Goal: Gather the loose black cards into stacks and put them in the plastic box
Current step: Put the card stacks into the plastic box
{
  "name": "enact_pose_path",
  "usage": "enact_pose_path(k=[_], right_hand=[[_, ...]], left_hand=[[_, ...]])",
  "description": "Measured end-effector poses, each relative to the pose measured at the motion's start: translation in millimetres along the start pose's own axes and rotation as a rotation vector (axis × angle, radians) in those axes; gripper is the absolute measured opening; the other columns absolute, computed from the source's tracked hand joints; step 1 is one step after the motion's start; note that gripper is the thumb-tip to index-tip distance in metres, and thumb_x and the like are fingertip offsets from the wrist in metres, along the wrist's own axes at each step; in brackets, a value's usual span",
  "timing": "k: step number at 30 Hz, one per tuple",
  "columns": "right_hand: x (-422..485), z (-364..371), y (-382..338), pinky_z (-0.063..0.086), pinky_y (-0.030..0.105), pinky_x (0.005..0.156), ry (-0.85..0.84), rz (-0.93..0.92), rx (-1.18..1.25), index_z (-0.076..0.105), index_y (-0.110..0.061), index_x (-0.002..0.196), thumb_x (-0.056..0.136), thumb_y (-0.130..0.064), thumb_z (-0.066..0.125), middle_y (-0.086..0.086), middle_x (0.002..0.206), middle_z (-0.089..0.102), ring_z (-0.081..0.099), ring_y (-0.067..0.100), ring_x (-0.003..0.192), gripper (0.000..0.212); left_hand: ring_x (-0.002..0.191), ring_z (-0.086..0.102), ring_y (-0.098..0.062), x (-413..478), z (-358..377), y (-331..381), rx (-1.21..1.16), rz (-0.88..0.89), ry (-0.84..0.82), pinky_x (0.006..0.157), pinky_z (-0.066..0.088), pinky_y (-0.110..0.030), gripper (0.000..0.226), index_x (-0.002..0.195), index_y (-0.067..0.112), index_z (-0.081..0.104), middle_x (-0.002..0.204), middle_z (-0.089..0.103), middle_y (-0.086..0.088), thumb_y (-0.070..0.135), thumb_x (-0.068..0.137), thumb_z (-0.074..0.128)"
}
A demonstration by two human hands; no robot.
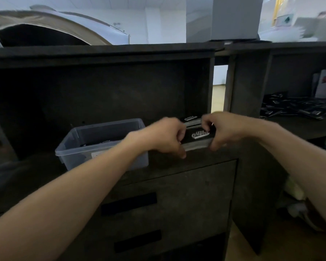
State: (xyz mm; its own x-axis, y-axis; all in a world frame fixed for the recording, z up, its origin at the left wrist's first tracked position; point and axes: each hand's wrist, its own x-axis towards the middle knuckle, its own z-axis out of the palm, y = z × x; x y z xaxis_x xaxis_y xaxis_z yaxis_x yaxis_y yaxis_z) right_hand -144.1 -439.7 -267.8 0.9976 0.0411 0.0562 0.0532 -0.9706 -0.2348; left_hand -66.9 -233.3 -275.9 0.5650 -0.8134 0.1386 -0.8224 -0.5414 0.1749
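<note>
**Both hands grip one stack**

Two bare forearms reach in from the near left and near right and converge toward the far middle. The left hand (166, 137) is knuckles-up, its fingers curled against the left end of a stack of black cards (199, 137) and its thumb pointing down at the near edge. The right hand (226, 129) grips the stack's right end, fingers curled over the top, thumb below.

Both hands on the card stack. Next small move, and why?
Probably lift the card stack leftward toward the plastic box: left hand and right hand grip its ends, and the box sits open just beside it.
</note>
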Motion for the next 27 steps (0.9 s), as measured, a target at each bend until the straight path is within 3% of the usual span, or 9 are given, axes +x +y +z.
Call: enact_pose_path(k=[5, 8, 10, 15, 18, 23, 27], right_hand=[[23, -53, -58, 0.044, 0.027, 0.058, 0.163, -0.101, 0.034, 0.054, -0.027, 0.084, 0.048, -0.039, 0.094, -0.007, 0.088, 0.062, 0.059, 0.012, 0.078, 0.055], [59, -48, -100, 0.044, 0.024, 0.06, 0.218, -0.16, 0.115, 0.055, -0.032, 0.085, 0.05, -0.04, 0.094, -0.008, 0.09, 0.061, 0.058, 0.01, 0.081, 0.053], [87, -33, -129, 0.044, 0.022, 0.058, 0.191, -0.192, 0.156, 0.055, -0.032, 0.087, 0.052, -0.038, 0.093, -0.008, 0.091, 0.06, 0.059, 0.01, 0.081, 0.052], [141, 12, -186, 0.048, 0.028, 0.059, 0.046, -0.221, 0.149, 0.056, -0.028, 0.089, 0.05, -0.037, 0.094, -0.006, 0.094, 0.063, 0.06, 0.014, 0.084, 0.055], [156, 42, -200, 0.051, 0.031, 0.061, -0.017, -0.235, 0.108, 0.055, -0.028, 0.091, 0.06, -0.032, 0.091, -0.005, 0.097, 0.062, 0.061, 0.015, 0.084, 0.047], [160, 68, -199, 0.053, 0.035, 0.077, 0.041, -0.235, 0.03, 0.055, -0.028, 0.088, 0.077, -0.02, 0.078, -0.004, 0.103, 0.06, 0.058, 0.017, 0.092, 0.027], [156, 61, -196, 0.047, 0.032, 0.06, 0.166, -0.197, -0.157, 0.057, -0.029, 0.086, 0.076, -0.022, 0.076, -0.005, 0.096, 0.058, 0.056, 0.016, 0.082, 0.022]], left_hand=[[0.079, 0.061, -0.011, -27, -80, -31, -0.016, -0.089, 0.117, 0.06, 0.048, -0.026, 0.035, 0.075, 0.03, 0.059, 0.086, 0.065, 0.006, 0.037, 0.06, 0.091], [0.084, 0.062, -0.014, -50, -107, -71, 0.009, -0.21, 0.156, 0.067, 0.053, -0.034, 0.036, 0.076, 0.029, 0.06, 0.09, 0.065, 0.005, 0.033, 0.059, 0.091], [0.082, 0.063, -0.016, -67, -113, -100, 0.023, -0.291, 0.151, 0.064, 0.05, -0.032, 0.039, 0.076, 0.027, 0.06, 0.086, 0.066, 0.004, 0.03, 0.056, 0.093], [0.074, 0.061, -0.014, -101, -105, -158, 0.153, -0.453, 0.018, 0.057, 0.042, -0.027, 0.042, 0.075, 0.025, 0.06, 0.079, 0.065, 0.005, 0.034, 0.054, 0.094], [0.078, 0.059, -0.014, -108, -86, -178, 0.198, -0.495, -0.052, 0.058, 0.042, -0.027, 0.037, 0.081, 0.028, 0.059, 0.086, 0.063, 0.005, 0.029, 0.063, 0.091], [0.085, 0.055, -0.01, -103, -58, -189, 0.306, -0.431, 0.002, 0.064, 0.046, -0.026, 0.026, 0.083, 0.034, 0.056, 0.1, 0.055, 0.01, 0.022, 0.076, 0.078], [0.093, 0.047, -0.013, -99, -56, -194, 0.383, -0.419, 0.057, 0.061, 0.042, -0.027, 0.034, 0.082, 0.037, 0.053, 0.102, 0.043, 0.012, 0.028, 0.068, 0.083]])
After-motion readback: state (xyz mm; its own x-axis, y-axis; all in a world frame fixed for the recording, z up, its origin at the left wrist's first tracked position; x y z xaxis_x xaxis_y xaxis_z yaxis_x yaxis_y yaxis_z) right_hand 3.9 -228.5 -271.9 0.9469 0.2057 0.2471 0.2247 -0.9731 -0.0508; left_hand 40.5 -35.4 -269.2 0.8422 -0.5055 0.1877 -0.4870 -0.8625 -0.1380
